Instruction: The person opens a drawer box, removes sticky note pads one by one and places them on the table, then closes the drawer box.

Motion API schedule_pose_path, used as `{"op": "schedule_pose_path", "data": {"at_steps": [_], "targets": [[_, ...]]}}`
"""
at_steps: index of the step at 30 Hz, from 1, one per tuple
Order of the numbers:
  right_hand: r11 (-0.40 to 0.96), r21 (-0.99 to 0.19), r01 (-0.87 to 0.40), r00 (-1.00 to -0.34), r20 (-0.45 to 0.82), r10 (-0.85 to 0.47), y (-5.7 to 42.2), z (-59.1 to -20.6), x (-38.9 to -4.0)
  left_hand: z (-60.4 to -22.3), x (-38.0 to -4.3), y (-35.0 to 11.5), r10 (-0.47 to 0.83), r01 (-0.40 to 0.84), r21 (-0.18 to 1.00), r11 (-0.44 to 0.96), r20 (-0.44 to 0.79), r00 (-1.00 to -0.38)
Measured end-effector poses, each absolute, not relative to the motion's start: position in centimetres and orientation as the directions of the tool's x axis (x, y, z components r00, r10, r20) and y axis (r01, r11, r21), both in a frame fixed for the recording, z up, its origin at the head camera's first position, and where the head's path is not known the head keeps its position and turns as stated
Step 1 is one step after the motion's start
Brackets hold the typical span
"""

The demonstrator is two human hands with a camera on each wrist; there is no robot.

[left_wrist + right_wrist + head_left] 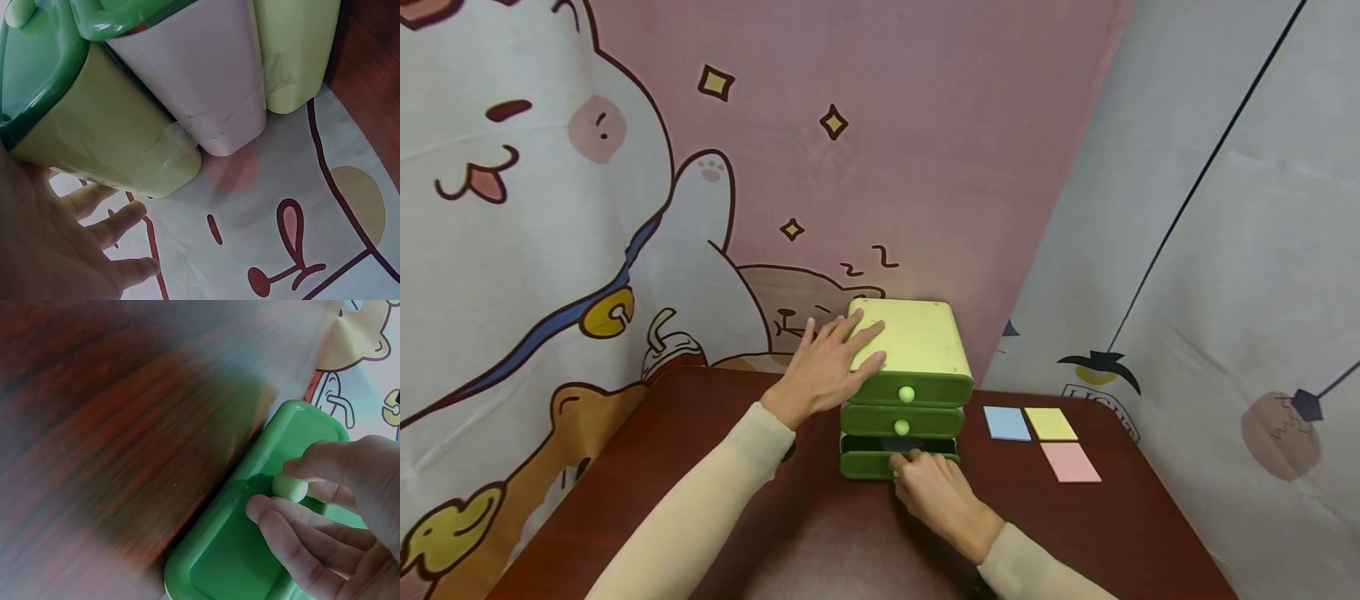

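Observation:
A small three-drawer cabinet (910,333) with a pale yellow top and green drawer fronts stands on the dark red table. My left hand (829,367) lies with spread fingers against the top's left edge; in the left wrist view that hand (81,231) is beside the yellow side wall. The bottom drawer (865,465) is pulled partway out, showing a dark interior. Its round pale green knob (289,487) is pinched between thumb and fingers of my right hand (337,519). The middle drawer (865,421) and top drawer (940,389) are pushed in, each with a similar knob.
Right of the cabinet lie three square sticky-note pads: blue (1007,423), yellow (1051,423) and pink (1071,462). A cartoon-printed cloth (940,167) hangs directly behind the table (700,442) and down its sides.

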State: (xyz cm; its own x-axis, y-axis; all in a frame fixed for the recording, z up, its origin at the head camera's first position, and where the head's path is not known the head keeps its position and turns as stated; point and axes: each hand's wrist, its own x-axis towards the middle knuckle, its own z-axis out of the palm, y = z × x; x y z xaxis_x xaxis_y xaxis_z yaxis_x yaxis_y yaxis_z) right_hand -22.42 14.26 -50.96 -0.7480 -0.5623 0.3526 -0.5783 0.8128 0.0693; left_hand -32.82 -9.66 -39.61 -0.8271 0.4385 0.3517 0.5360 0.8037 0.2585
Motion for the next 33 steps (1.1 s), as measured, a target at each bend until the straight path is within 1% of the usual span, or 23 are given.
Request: {"op": "schedule_pose_path", "data": {"at_steps": [16,21,33], "targets": [[0.798,0.067,-0.599,-0.739,0.338,-0.583,14.4,-50.4,-20.9,-39.5,-32.8,-9.6,0.433,0.527,0.263,0.808,0.34,-0.835],[0.794,0.074,-0.603,-0.728,0.355,-0.586,14.4,-50.4,-20.5,-39.6,-32.8,-9.6,0.433,0.527,0.264,0.808,0.34,-0.835],[0.787,0.135,-0.603,-0.69,0.408,-0.598,14.4,-50.6,-19.2,-39.7,-32.8,-9.5,0.429,0.524,0.272,0.807,0.34,-0.837]]}}
